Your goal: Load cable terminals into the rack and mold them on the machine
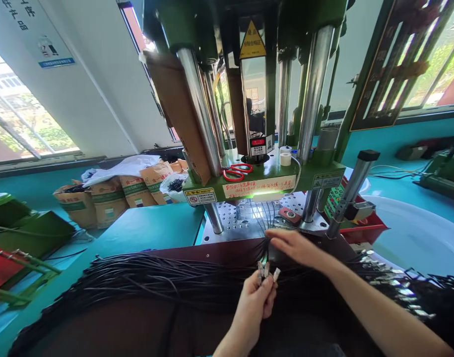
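Note:
My left hand point(253, 301) is closed round several black cables near their ends, and silvery plugs point(264, 270) stick up past the thumb and fingers. My right hand point(294, 246) is just beyond it, fingers stretched out to the left. Its fingertips touch or nearly touch the thin black cables point(264, 245) that run down from the press; which of the two cannot be made out. Behind the hands stands a green press point(264, 173) with steel columns over a perforated metal plate point(234, 218). The cables' far ends under the press are hard to see.
A long bundle of black cables point(137, 277) lies on the left, and more cables with shiny plugs point(401, 287) lie on the right. Red-handled scissors point(237, 172) rest on the press ledge. Cardboard boxes point(109, 201) stand back left; a pale round tub point(416, 233) is right.

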### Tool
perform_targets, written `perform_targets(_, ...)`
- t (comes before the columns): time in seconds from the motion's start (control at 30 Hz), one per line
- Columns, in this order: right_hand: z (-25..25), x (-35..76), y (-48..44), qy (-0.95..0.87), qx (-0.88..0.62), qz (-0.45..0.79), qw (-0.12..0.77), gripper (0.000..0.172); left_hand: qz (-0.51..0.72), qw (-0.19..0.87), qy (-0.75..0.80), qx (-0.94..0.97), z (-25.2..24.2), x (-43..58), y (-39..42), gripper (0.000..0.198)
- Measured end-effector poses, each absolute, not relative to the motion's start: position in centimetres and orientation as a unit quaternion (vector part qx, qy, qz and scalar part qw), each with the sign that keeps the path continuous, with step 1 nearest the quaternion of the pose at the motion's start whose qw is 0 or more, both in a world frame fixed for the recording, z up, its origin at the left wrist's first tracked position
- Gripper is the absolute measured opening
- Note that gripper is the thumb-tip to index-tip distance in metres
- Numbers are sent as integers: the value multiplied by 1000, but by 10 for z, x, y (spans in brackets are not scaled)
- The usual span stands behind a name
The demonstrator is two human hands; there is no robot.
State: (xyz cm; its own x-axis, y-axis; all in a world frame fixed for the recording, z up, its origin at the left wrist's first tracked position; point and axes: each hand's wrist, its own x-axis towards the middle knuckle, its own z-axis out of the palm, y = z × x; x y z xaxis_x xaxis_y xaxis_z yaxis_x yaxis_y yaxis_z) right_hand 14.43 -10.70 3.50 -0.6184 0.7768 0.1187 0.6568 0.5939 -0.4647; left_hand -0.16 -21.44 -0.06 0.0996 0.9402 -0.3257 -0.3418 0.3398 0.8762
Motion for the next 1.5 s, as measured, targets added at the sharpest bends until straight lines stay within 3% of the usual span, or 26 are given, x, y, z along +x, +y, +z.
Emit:
perform_targets(0.03, 28, 156, -91, -859, -496, 76, 100, 33, 492, 672, 463, 303, -2, -6, -214, 40)
perform_targets(0.07, 19, 167, -77, -840, -536, 41, 76, 32, 505, 673, 454, 292, -3, -10, -215, 39)
perform_targets(0.2, -10, 196, -54, -805, -593, -24, 30, 45, 539, 676, 421, 274, -7, -19, -218, 36)
perform_targets(0.3, -20, 202, -60, -798, -601, -43, 11, 38, 551, 664, 418, 284, -8, -19, -221, 34)
perform_targets(0.57, 5, 220, -80, -806, -583, 95, -44, 9, 522, 645, 465, 308, -7, -19, -228, 40)
perform_targets(0.63, 14, 231, -102, -786, -591, 176, -45, 15, 514, 645, 472, 311, -8, -20, -230, 42)
perform_targets(0.7, 17, 239, -133, -731, -597, 329, 11, 22, 502, 647, 478, 318, -8, -18, -231, 44)
perform_targets(0.77, 13, 238, -168, -644, -572, 482, 160, 37, 480, 655, 480, 332, -9, -11, -231, 44)
perform_targets(0.83, 3, 226, -199, -556, -548, 543, 310, 57, 449, 662, 481, 358, -12, -1, -230, 42)
perform_targets(0.93, -17, 195, -224, -469, -508, 586, 423, 65, 406, 653, 483, 418, -19, 17, -229, 39)
perform_targets(1.17, -38, 165, -225, -445, -476, 597, 468, 59, 397, 595, 491, 497, -22, 32, -227, 24)
perform_targets(1.5, -41, 166, -229, -512, -464, 561, 456, 53, 387, 555, 499, 542, -16, 33, -230, 26)
